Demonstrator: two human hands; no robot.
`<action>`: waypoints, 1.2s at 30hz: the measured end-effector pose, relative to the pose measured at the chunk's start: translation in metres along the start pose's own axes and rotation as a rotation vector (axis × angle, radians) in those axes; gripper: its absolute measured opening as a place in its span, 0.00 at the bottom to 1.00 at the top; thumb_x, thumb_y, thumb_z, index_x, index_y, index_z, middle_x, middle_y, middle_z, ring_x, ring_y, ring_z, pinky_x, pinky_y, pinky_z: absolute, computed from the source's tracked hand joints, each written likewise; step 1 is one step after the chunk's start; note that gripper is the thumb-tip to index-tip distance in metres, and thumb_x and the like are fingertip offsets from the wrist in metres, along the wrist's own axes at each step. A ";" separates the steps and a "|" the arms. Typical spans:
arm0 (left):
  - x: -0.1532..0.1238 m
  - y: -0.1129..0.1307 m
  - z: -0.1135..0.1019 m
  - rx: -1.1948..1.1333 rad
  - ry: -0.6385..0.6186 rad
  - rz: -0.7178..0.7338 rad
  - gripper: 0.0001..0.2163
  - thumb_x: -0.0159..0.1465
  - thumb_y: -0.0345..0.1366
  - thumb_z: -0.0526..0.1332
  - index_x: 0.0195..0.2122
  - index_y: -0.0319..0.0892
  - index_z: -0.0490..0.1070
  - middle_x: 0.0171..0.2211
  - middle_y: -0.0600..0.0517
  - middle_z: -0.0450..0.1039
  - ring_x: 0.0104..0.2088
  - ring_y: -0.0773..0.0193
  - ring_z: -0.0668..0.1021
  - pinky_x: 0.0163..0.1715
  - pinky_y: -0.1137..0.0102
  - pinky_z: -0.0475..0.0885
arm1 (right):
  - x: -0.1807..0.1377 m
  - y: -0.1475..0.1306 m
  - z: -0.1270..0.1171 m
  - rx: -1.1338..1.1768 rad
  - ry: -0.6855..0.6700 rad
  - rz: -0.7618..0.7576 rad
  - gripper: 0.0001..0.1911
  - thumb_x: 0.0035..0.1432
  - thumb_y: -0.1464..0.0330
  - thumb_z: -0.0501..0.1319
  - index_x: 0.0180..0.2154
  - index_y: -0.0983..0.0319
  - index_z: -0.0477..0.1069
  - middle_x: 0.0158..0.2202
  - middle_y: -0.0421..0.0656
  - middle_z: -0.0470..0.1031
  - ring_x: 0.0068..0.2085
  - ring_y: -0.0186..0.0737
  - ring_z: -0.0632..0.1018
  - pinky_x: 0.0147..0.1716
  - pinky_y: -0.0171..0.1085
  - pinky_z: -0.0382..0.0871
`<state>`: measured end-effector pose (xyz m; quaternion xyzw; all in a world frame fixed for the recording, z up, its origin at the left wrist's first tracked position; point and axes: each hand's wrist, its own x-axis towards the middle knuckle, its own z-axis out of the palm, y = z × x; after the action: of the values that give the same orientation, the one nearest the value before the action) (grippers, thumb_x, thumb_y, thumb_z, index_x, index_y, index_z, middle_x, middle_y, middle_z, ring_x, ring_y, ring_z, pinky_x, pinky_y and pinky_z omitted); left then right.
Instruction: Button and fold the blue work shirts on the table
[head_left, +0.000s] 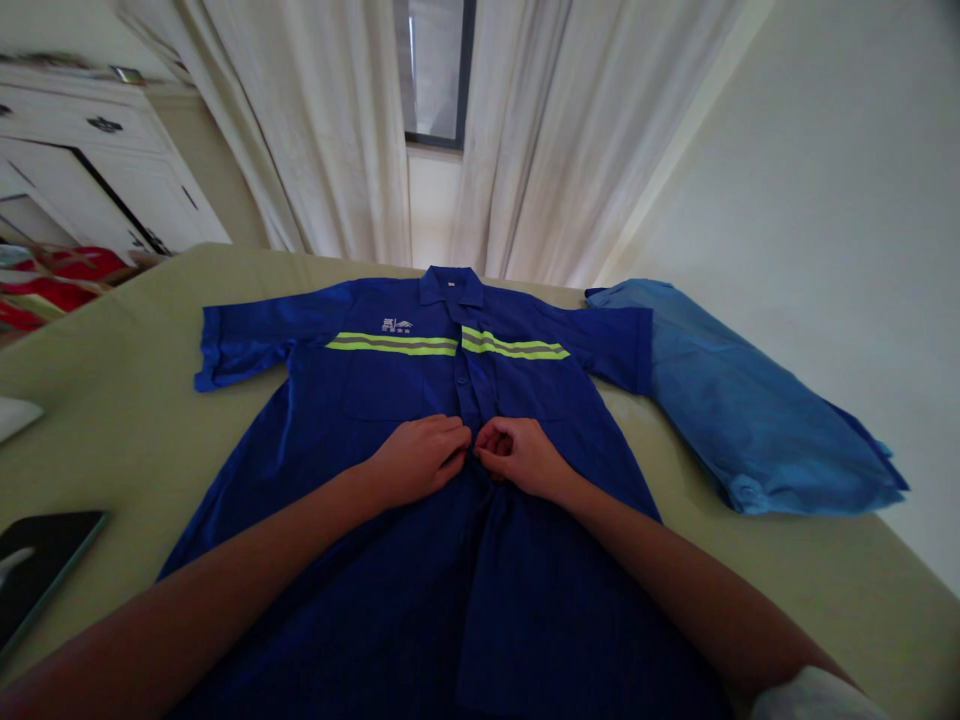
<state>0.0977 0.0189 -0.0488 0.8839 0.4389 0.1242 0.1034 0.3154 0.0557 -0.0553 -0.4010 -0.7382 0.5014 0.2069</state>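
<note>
A blue short-sleeved work shirt point(390, 385) lies spread face up, its collar pointing away from me. A yellow-green and grey reflective band crosses its chest, and a white logo is printed above the band on the left. My left hand point(424, 455) is closed on the shirt's front edge at the middle. Close beside it, my right hand point(517, 455) pinches the placket between thumb and fingers. One button shows on the placket above my hands. Below them the two front panels hang apart. Whatever lies between my fingertips is hidden.
The shirt rests on a table with a pale green cover point(247, 265). A folded light blue garment point(757, 400) lies at the right. At the left edge are a dark flat tablet-like object point(45, 560) and something white. Curtains point(330, 120) and a white cabinet point(112, 150) stand behind.
</note>
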 end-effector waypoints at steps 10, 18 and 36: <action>0.006 0.001 -0.012 -0.351 -0.010 -0.191 0.13 0.69 0.45 0.59 0.35 0.42 0.75 0.32 0.52 0.76 0.31 0.63 0.76 0.32 0.69 0.65 | 0.000 0.001 0.001 -0.090 -0.002 -0.066 0.03 0.57 0.74 0.65 0.34 0.61 0.74 0.23 0.35 0.74 0.24 0.31 0.75 0.24 0.29 0.65; 0.008 -0.006 -0.009 -0.500 -0.044 -0.254 0.09 0.64 0.42 0.62 0.34 0.42 0.74 0.29 0.53 0.76 0.29 0.64 0.76 0.31 0.70 0.66 | 0.001 0.002 0.000 -0.101 -0.022 -0.041 0.04 0.56 0.74 0.66 0.35 0.61 0.75 0.23 0.36 0.75 0.24 0.32 0.75 0.24 0.30 0.65; 0.004 -0.013 -0.006 -0.491 -0.012 -0.138 0.04 0.64 0.34 0.61 0.35 0.42 0.75 0.31 0.54 0.73 0.28 0.68 0.74 0.31 0.72 0.67 | 0.000 -0.002 0.002 -0.136 0.017 -0.077 0.04 0.55 0.75 0.66 0.33 0.61 0.74 0.23 0.34 0.71 0.24 0.30 0.71 0.24 0.29 0.62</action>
<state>0.0886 0.0298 -0.0467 0.8010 0.4543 0.2142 0.3258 0.3132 0.0539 -0.0543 -0.3897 -0.7837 0.4384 0.2044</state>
